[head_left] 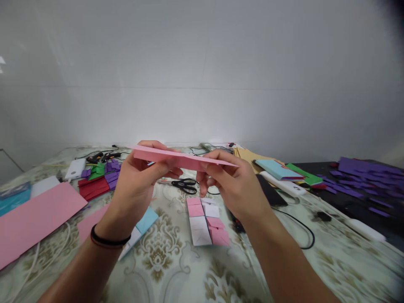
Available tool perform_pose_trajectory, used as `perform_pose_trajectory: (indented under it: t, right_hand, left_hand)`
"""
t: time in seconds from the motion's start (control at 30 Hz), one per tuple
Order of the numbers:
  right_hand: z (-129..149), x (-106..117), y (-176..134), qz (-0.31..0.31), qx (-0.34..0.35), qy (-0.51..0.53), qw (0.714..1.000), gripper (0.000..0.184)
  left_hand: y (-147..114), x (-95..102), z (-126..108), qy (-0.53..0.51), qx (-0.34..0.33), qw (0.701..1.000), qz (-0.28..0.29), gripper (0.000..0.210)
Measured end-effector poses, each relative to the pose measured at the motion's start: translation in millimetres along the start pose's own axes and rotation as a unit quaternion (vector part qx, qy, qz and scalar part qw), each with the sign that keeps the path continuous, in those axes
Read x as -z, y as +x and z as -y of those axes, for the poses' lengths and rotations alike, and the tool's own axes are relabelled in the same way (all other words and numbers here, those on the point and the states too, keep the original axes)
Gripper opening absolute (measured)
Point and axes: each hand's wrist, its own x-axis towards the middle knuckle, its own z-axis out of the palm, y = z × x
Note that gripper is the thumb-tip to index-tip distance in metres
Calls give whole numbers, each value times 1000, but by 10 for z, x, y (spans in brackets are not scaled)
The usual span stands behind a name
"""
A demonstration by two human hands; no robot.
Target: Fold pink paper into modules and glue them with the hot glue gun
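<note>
A folded strip of pink paper (186, 161) is held up level in front of me, seen almost edge-on. My left hand (143, 168) pinches its left part between thumb and fingers, and a dark band circles that wrist. On the other end, my right hand (229, 172) is closed with the thumb below the edge and fingers behind. Beneath the hands a pink and white folded paper piece (200, 229) lies on the patterned tablecloth (158, 252). Part of a light blue and white paper piece (147, 221) shows beside my left forearm.
Black-handled scissors (186, 185) lie behind the hands. Large pink sheets (41, 223) are at left, near red folded strips (93, 188) and a white device (75, 168). Light blue paper (277, 169), a white power strip (284, 185) and many purple strips (362, 181) lie at right.
</note>
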Motion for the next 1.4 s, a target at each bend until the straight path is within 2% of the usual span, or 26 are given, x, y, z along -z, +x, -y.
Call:
perform_pose_trajectory:
  t: [0.13,0.23,0.3,0.4,0.5,0.63,0.73,0.8,0.87,1.1,1.27,1.4]
  right_hand:
    - [-4,-22,-10,1,1,21,1000,11]
    - [-13,-60,-20,24,-6,60,998,25]
    - [-18,-91,-25,29,-15,84,996,25]
    - [-10,-130,-25,-19,-31,100,994,22]
    - [13,-141,-13,-61,-37,94,993,27]
    - [22,-125,4,-55,-41,103,992,37]
    - [0,-123,-2,-16,-57,101,993,24]
    - [-17,-132,-11,-10,-61,101,993,23]
    - [-28,-144,-18,-19,-61,104,993,28]
    - [-20,-180,-23,-43,-60,100,992,28]
    - [-12,-189,-26,-59,-53,106,991,27]
    - [-11,-183,-20,-67,-46,118,990,13]
  left_hand:
    - [-30,-35,33,-29,3,1000,-11,18]
    - [-55,-77,60,-56,18,998,-19,16]
    - [-68,-99,67,-72,30,997,-16,15]
    - [-76,-114,59,-77,45,996,-15,12]
    - [-75,-108,45,-55,51,997,-17,12]
    - [-81,-103,50,-32,47,998,-14,14]
    - [-97,-114,72,-26,46,999,-14,18]
    - [-110,-125,83,-13,37,999,-13,19]
    - [-120,-134,88,2,24,1000,-16,19]
    - [-120,-131,91,34,10,999,-24,21]
    - [-120,-118,91,36,2,999,-9,9]
    - [-121,-100,84,67,-28,997,21,12]
